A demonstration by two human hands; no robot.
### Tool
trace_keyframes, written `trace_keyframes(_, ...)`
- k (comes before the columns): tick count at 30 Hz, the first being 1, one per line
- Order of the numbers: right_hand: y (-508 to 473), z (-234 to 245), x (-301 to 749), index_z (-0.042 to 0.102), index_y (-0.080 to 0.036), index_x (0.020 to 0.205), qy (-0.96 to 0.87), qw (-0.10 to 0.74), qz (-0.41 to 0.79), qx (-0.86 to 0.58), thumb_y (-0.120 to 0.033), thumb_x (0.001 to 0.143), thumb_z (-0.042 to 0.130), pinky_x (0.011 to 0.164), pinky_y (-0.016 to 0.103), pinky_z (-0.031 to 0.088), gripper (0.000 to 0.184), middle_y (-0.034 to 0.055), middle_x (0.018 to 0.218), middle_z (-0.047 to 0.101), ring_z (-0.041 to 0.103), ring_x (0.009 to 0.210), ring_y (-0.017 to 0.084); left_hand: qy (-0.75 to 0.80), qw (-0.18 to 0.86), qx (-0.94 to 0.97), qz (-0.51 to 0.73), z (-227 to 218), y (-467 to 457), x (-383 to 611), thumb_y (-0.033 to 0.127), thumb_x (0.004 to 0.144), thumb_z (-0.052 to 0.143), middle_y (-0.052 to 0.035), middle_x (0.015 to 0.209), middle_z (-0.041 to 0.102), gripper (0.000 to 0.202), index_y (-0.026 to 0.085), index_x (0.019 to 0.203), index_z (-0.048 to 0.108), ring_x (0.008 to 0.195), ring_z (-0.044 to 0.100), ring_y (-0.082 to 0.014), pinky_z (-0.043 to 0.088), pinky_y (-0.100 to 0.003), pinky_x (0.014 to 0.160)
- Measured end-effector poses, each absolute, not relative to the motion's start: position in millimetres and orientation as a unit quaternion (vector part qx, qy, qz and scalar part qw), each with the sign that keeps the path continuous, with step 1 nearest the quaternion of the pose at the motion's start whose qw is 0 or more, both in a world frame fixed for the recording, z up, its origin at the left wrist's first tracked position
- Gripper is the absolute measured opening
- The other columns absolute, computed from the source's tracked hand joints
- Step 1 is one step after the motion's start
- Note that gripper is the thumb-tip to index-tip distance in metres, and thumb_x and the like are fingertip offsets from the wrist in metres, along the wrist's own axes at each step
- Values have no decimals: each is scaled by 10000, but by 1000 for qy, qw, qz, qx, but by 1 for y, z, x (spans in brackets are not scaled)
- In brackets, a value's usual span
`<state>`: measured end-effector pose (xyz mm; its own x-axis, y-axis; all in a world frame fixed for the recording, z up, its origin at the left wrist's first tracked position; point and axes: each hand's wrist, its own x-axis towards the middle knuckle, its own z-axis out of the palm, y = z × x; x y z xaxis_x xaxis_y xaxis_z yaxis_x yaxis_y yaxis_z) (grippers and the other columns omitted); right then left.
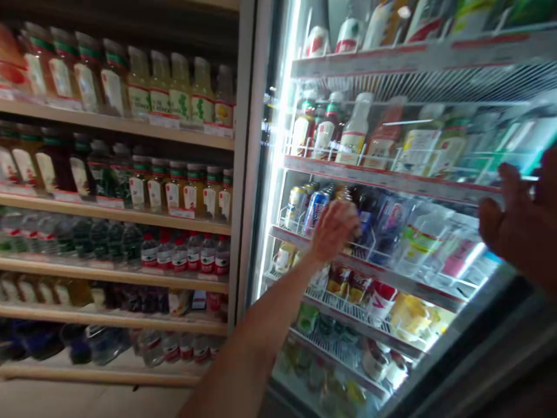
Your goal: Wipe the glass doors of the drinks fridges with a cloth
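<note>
We are in a shop, before a wooden rack (100, 374) of drinks on the left and a lit fridge (256, 162) on the right, with a pale floor (65, 397) at the lower left. In the head view, our only one, the rack's shelves carry rows of bottles, among them red-capped bottles (180, 253) on the third shelf down.

Our left arm stretches up from the bottom edge into the fridge. The left hand (335, 229) is at the middle shelf (391, 270), blurred, its fingers bent; we cannot tell whether it grips anything. Just beside it, on its left, stands a blue can (317, 208), with a pale can (296, 206) further left. To its right are dark bottles (366, 206) and, beyond those, a clear bottle (420, 238) with a green label.

Our right hand (524, 215), in shadow at the right edge, is spread wide, thumb apart; we cannot tell whether it touches anything. Juice bottles (352, 136) line the shelf above; a yellow pack (409, 316) sits below.
</note>
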<state>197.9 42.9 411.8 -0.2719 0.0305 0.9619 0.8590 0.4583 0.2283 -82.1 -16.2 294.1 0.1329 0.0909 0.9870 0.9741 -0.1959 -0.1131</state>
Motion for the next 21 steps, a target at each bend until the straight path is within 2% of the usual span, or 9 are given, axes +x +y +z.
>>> trace_keyframes(1,42,404,203,224,-342,1443,-690,509,-398,-327,-556,875,257,1091,608,91,608,11,1552,110,118,1419,276,-467,452,-508,-565,298,-15,-88,245,883,469,-42,1417,422,285,264,1153,559,1397,221,-202,332,-448,1099)
trace_keyframes(2,41,397,206,178,-312,1460,-690,513,-392,-327,-533,883,265,1074,638,78,624,48,1555,70,82,1421,296,-470,446,-462,-605,302,-12,-89,195,896,416,-119,1461,344,340,196,1223,508,1412,160,-246,297,-526,1099)
trace_keyframes(4,43,384,206,165,-288,1467,-673,528,-397,-332,-485,883,343,1063,646,126,641,99,1545,115,102,1417,312,-455,445,-450,-627,307,-4,-79,168,900,392,-162,1474,306,371,159,1262,469,1419,108,-272,280,-565,1090)
trace_keyframes(8,48,376,196,230,-264,1455,-636,550,-430,-330,-397,875,426,1056,637,190,626,132,1515,225,209,1390,333,-324,506,-665,-443,298,1,-44,248,872,499,-56,1376,488,374,251,1246,498,1385,254,-211,335,-422,1097)
trace_keyframes(11,47,377,194,230,-268,1453,-633,549,-436,-329,-360,878,429,1072,600,200,616,113,1515,236,232,1387,314,-361,506,-605,-498,298,-8,-63,270,890,467,-81,1336,524,435,234,1321,427,1345,343,-209,347,-418,1090)
trace_keyframes(15,46,377,194,223,-285,1452,-626,551,-437,-337,-349,874,439,1083,575,196,620,85,1521,231,220,1394,296,-422,468,-465,-622,304,-12,-91,183,909,378,-181,1472,306,561,172,1443,206,1405,183,-261,278,-542,1095)
trace_keyframes(17,46,376,194,242,-292,1444,-625,551,-437,-338,-343,874,438,1090,565,191,605,74,1520,238,227,1394,285,-379,484,-556,-560,296,-9,-80,180,897,414,-140,1445,376,561,206,1432,246,1399,211,-239,300,-494,1098)
trace_keyframes(19,46,376,194,280,-284,1430,-623,555,-439,-334,-335,873,439,1093,549,201,582,76,1509,268,244,1389,273,-310,503,-678,-437,284,-8,-66,201,878,465,-80,1362,501,499,254,1366,376,1359,315,-212,338,-422,1089)
trace_keyframes(21,46,375,195,319,-274,1412,-618,559,-444,-330,-329,872,441,1092,534,217,557,82,1494,302,265,1382,263,-286,510,-721,-372,277,-10,-68,222,861,506,-56,1321,544,424,276,1281,478,1322,382,-210,347,-403,1085)
